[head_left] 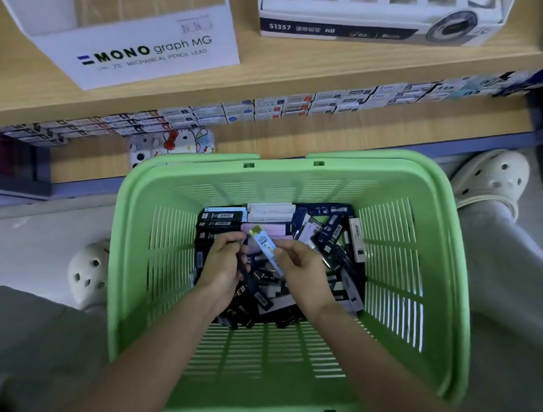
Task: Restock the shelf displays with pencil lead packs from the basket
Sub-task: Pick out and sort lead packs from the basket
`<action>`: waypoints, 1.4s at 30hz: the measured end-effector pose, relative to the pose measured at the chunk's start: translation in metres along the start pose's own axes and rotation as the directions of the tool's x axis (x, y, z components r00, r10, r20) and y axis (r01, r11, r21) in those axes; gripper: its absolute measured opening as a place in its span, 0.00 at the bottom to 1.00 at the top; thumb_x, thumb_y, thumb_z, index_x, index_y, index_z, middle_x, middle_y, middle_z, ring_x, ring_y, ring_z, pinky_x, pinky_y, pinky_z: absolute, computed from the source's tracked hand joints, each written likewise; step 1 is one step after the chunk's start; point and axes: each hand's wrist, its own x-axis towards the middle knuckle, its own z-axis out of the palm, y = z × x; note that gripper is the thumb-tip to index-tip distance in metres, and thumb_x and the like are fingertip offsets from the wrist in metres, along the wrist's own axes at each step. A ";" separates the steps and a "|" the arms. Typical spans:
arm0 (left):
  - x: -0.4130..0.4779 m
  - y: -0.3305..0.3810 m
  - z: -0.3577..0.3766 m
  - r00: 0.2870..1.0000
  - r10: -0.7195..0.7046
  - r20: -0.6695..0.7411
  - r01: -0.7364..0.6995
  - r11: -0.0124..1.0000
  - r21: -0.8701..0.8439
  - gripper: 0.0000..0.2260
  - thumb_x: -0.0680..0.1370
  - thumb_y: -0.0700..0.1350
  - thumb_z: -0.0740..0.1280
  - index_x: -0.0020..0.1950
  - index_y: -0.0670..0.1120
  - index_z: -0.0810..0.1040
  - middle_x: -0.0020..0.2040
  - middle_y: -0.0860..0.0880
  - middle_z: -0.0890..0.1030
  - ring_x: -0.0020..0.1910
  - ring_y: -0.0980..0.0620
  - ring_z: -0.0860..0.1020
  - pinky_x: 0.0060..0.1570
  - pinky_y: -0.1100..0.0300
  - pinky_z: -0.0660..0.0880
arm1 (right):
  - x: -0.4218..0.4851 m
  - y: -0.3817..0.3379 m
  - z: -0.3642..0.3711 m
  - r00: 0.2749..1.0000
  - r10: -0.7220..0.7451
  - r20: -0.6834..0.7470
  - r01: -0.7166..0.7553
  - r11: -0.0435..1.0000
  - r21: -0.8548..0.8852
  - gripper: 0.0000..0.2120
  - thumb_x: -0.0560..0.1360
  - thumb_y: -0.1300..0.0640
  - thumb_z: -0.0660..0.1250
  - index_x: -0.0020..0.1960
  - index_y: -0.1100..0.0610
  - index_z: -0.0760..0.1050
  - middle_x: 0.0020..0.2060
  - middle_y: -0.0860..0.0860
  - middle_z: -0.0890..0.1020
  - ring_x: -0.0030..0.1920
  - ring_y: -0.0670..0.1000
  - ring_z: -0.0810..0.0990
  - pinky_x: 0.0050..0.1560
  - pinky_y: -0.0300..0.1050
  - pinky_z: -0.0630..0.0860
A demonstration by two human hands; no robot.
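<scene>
Okay, I'm watching both hands working inside the green basket point(118, 255), down over the loose pile of pencil lead packs point(328, 234) covering its bottom. The right hand point(302, 272) is pinching a light blue pack point(266, 248) between thumb and fingertips, holding it tilted just above the pile. The left hand point(224, 262) is sitting just beside that pack, fingers curled down into the dark packs; I'm not seeing clearly whether it grips one. The MONO display box point(139, 46) is standing on the wooden shelf point(280, 79) beyond the basket, well apart from both hands.
</scene>
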 end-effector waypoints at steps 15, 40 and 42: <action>-0.026 0.018 -0.032 0.986 0.127 0.107 -0.156 0.928 0.339 0.08 0.78 0.39 0.66 0.56 0.45 0.70 0.35 0.48 0.71 0.29 0.54 0.69 0.26 0.64 0.71 | 0.015 0.044 0.001 0.982 -0.007 0.189 0.110 0.835 -0.538 0.20 0.76 0.60 0.67 0.67 0.59 0.69 0.62 0.54 0.75 0.62 0.53 0.74 0.61 0.46 0.73; -0.026 0.007 -0.044 1.000 0.011 0.018 -0.015 0.965 0.263 0.08 0.82 0.40 0.58 0.57 0.38 0.72 0.45 0.42 0.77 0.35 0.50 0.77 0.34 0.62 0.79 | 0.016 0.033 -0.005 0.973 0.101 0.205 0.005 0.887 -0.462 0.17 0.77 0.52 0.66 0.61 0.59 0.70 0.48 0.49 0.78 0.46 0.51 0.76 0.37 0.31 0.71; -0.030 0.005 -0.043 0.999 0.000 0.039 -0.011 0.960 0.280 0.11 0.82 0.40 0.58 0.61 0.36 0.71 0.56 0.39 0.77 0.48 0.45 0.80 0.46 0.59 0.78 | 0.009 0.019 -0.009 0.981 0.073 0.182 0.004 0.922 -0.387 0.13 0.76 0.52 0.66 0.57 0.57 0.70 0.39 0.43 0.74 0.40 0.45 0.73 0.32 0.28 0.67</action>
